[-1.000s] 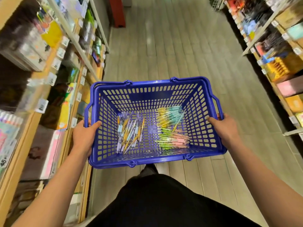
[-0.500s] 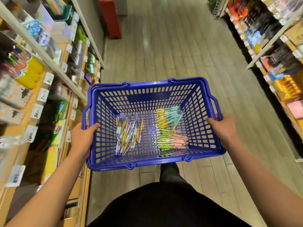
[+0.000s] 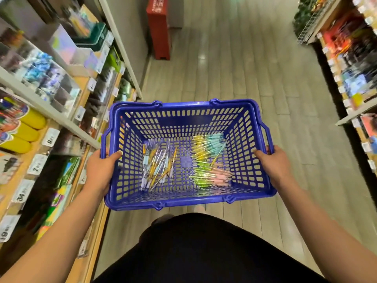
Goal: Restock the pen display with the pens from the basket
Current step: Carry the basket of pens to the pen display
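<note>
A blue perforated plastic basket point(image 3: 183, 119) is carried over the grey plank floor point(image 3: 234, 68) of a shop aisle. The left hand point(image 3: 100, 170) and right hand point(image 3: 275, 164) each grasp a side rim, thumbs hooked inside. Pastel plastic pens point(image 3: 208, 160) lie in two loose heaps on the basket's bottom.

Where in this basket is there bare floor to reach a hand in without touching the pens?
In the blue plastic basket, a bare strip runs down the middle of the floor, between the yellow-and-white pen pile and the green, pink and teal pen pile. Either side of it is crowded, with pens lying almost out to the side walls.
</note>
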Motion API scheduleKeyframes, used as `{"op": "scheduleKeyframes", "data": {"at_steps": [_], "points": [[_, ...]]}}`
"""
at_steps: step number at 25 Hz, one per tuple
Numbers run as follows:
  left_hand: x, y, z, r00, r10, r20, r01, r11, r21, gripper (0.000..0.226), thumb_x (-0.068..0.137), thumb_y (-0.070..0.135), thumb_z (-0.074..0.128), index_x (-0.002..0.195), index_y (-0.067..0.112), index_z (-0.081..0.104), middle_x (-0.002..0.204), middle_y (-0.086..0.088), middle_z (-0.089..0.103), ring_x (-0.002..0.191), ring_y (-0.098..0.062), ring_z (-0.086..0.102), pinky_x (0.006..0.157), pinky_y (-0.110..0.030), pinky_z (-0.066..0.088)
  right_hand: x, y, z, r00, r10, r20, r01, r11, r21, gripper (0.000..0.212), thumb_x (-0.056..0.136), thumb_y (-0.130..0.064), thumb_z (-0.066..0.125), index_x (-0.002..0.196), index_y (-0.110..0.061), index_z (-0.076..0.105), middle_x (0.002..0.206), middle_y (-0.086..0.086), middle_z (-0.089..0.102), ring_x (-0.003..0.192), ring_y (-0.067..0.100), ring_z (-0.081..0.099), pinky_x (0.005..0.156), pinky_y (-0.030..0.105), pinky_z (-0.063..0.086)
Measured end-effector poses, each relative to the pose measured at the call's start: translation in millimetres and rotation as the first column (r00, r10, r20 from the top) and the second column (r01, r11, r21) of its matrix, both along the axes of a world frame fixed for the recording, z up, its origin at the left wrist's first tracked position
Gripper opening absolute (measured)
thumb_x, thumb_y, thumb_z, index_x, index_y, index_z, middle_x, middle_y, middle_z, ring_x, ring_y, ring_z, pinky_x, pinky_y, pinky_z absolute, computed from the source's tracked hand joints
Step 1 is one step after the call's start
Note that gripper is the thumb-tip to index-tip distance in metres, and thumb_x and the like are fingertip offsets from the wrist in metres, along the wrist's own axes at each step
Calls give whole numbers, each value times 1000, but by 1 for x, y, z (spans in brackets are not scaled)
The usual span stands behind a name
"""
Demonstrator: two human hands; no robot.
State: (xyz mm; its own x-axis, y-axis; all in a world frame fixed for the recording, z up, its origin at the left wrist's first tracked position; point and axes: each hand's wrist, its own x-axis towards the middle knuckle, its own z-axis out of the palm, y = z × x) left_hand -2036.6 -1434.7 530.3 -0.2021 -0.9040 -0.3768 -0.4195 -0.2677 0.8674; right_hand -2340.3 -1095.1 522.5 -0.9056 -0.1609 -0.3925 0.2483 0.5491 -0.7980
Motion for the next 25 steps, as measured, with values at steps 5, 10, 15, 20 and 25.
{"op": "scheduleKeyframes", "data": {"at_steps": [5, 10, 15, 20, 25], "points": [[-71, -61, -3, 999, 50, -12, -50, 999, 15, 35, 82, 23, 80, 108, 7, 64, 94, -13, 77, 76, -28, 77, 68, -43, 63, -88, -70, 2, 999, 34, -26, -34, 999, -3, 41, 83, -40, 77, 113, -24, 53, 92, -1, 74, 71, 16, 75, 64, 34, 62], [-134, -133, -22, 996, 78, -36, -77, 996, 39, 21, 79, 24, 81, 90, 19, 64, 89, -12, 77, 76, -32, 76, 78, -55, 62, -163, -151, -9, 997, 55, -60, -55, 998, 7, 34, 84, -36, 76, 108, -25, 55, 91, -1, 74, 72, 18, 75, 66, 36, 62], [-199, -222, -31, 989, 143, -31, -141, 989, 50, 19, 80, 20, 81, 85, 18, 63, 85, -11, 78, 71, -28, 75, 72, -46, 63, -237, -260, -9, 995, 90, -42, -88, 996, 32, 33, 86, -32, 75, 108, -24, 54, 85, -4, 72, 61, 10, 72, 48, 21, 52], [-240, -296, -32, 974, 226, -22, -223, 970, 96, 16, 84, 16, 78, 84, 19, 62, 96, -17, 76, 82, -33, 74, 84, -55, 61, -301, -368, -4, 984, 174, -30, -171, 981, 90, 33, 85, -32, 75, 110, -21, 55, 83, -3, 73, 56, 10, 72, 45, 22, 52], [-251, -343, -34, 940, 340, 15, -340, 933, 121, 17, 78, 28, 79, 86, 20, 67, 95, -11, 78, 87, -35, 76, 86, -59, 59, -351, -470, -5, 957, 286, -38, -280, 952, 120, 40, 83, -32, 76, 116, -15, 60, 92, 2, 74, 72, 20, 74, 67, 33, 59]]}}
